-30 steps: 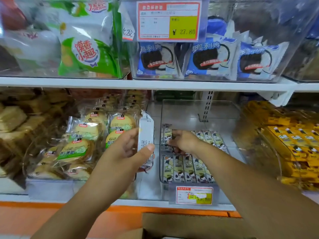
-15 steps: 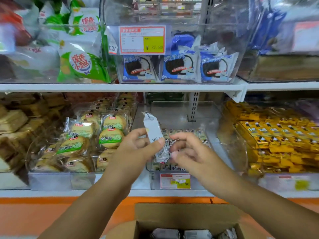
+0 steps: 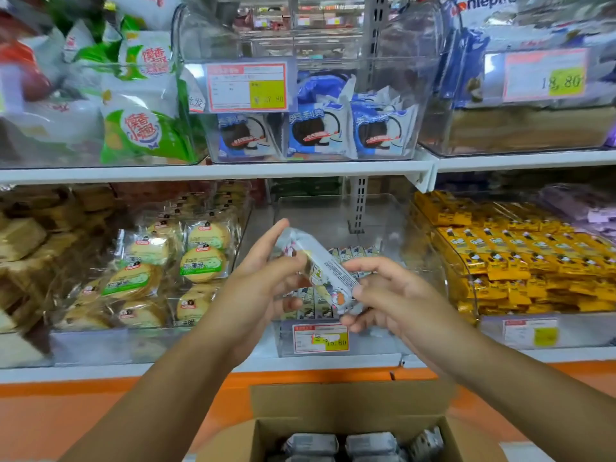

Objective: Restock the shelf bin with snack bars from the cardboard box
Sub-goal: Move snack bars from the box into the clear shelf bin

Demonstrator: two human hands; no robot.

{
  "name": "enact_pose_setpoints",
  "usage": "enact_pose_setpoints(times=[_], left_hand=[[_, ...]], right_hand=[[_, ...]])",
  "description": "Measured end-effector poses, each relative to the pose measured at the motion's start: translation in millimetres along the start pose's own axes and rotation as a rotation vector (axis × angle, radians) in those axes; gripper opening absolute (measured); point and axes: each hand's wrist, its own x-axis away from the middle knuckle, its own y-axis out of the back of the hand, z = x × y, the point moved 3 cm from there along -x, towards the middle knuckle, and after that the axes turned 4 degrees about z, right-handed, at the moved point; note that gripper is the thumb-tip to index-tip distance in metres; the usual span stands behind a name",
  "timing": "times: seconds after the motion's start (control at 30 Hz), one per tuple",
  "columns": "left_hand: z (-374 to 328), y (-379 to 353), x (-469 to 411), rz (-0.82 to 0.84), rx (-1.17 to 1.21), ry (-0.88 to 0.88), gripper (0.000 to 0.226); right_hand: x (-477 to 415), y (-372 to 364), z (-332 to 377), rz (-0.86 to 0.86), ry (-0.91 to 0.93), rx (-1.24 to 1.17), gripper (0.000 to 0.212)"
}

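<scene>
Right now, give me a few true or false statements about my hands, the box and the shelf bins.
1. The left hand and the right hand both hold one snack bar. True.
2. The cardboard box is empty. False: wrapped packs lie in it.
3. The clear bin behind the hands already holds shelved bars. True.
4. The packets right of that bin are green. False: they are yellow.
</scene>
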Motion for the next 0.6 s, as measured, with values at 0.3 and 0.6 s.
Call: enact_pose_setpoints(times=[0.3,0.6], left_hand=[[4,15,-5,-0.079,-0.145,-0.024,0.028],[4,19,-8,-0.147,-0.165,-0.002,0.016]], right_hand=[[-3,-6,-3,0.047,0.080,0.332,0.042],[-15,-8,-11,-0.008,0.154,0.369,0.035]])
